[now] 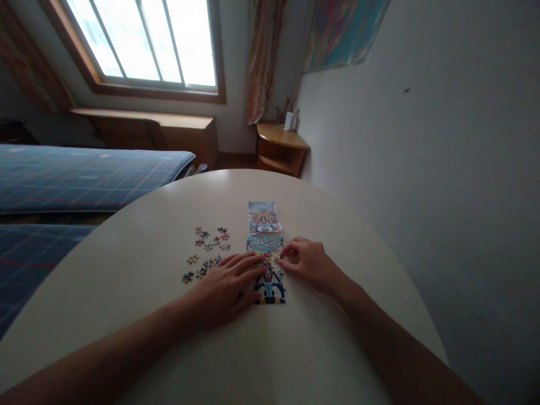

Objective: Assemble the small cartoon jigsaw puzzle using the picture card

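Observation:
A partly joined jigsaw puzzle point(270, 293) with a blue cartoon dog face lies flat on the round table. My left hand point(225, 287) rests flat with fingers stretched, its fingertips on the puzzle's left edge. At the puzzle's right side, my right hand point(310, 263) pinches a small puzzle piece point(277, 260) between thumb and forefinger. Just beyond the puzzle lies a printed picture sheet point(264, 217) in matching colours. Several loose puzzle pieces point(208, 246) are scattered left of the puzzle, some close to my left fingers. Part of the puzzle's left side is hidden under my left hand.
The round white table point(337, 225) carries all of this. A bed with a blue plaid mattress point(84, 174) stands against its left side. Beyond are a wooden desk point(185, 124), a corner shelf point(280, 135) and a bright window point(147, 39). A white wall point(442, 169) runs along the right.

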The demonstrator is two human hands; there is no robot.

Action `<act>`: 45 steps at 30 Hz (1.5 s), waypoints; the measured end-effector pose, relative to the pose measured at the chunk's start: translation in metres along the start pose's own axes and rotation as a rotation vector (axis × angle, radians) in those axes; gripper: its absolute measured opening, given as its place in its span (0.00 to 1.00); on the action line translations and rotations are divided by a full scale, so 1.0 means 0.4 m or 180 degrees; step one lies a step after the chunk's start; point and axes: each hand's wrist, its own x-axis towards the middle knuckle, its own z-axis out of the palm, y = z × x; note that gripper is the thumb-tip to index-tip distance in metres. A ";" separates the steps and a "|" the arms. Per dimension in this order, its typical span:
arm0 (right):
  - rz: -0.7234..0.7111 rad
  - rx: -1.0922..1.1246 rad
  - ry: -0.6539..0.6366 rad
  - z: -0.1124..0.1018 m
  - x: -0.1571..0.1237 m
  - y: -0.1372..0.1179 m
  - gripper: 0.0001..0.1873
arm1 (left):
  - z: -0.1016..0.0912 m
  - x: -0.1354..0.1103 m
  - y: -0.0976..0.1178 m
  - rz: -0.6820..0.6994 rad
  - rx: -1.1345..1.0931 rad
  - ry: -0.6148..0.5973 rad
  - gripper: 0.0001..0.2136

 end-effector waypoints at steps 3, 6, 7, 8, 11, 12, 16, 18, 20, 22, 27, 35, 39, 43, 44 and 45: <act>-0.0127 0.0047 0.0025 0.008 0.000 -0.001 0.03 | 0.000 0.000 0.000 0.0008 0.0026 -0.0017 0.20; -0.0151 0.0111 0.0027 0.013 -0.001 -0.004 0.03 | -0.002 -0.001 0.000 0.0027 0.0007 -0.0004 0.20; -0.0158 0.0119 0.0034 0.014 -0.001 -0.005 0.02 | -0.002 -0.001 0.000 0.0026 0.0004 0.0001 0.20; -0.0166 0.0121 0.0043 0.014 -0.002 -0.006 0.02 | -0.003 -0.001 0.001 0.0021 0.0009 0.0001 0.20; -0.0174 0.0130 0.0054 0.016 -0.002 -0.006 0.03 | -0.003 0.000 0.002 0.0011 0.0034 -0.0015 0.20; -0.0174 0.0133 0.0060 0.016 -0.003 -0.006 0.03 | -0.003 0.001 0.002 0.0011 0.0032 -0.0012 0.20; -0.0161 0.0043 0.0075 0.014 -0.004 -0.010 0.03 | -0.004 0.001 0.003 0.0029 -0.0012 0.0027 0.20; -0.0177 0.0017 0.0069 0.012 -0.006 -0.012 0.03 | -0.005 0.001 0.004 0.0037 -0.0019 0.0008 0.20; -0.0219 0.0033 0.0071 0.010 -0.008 -0.013 0.03 | -0.005 0.001 0.004 0.0028 -0.0028 -0.0014 0.20; -0.0314 0.0054 0.0056 0.010 -0.010 -0.010 0.03 | -0.005 0.001 0.003 0.0007 -0.0036 -0.0026 0.20; -0.0715 -0.0005 -0.0046 0.010 -0.013 -0.001 0.07 | -0.009 0.001 0.006 0.0005 -0.0046 -0.0026 0.20; -0.0858 -0.0123 -0.0103 -0.013 -0.012 0.005 0.09 | -0.009 0.003 0.008 -0.0066 -0.0104 -0.0027 0.20; -0.0940 0.0177 0.0106 -0.015 -0.005 0.023 0.09 | -0.005 0.002 0.006 -0.0042 -0.0092 -0.0044 0.21; -0.0924 0.0305 0.0153 -0.012 0.004 0.040 0.11 | -0.007 0.004 0.006 -0.0066 -0.0107 0.0042 0.19; -0.0899 0.0302 0.0141 -0.012 0.006 0.043 0.11 | -0.010 0.005 0.002 -0.0116 -0.0104 0.0103 0.18; -0.0880 0.0300 0.0135 -0.013 0.008 0.047 0.12 | -0.013 0.005 -0.005 -0.0194 -0.0080 0.0195 0.17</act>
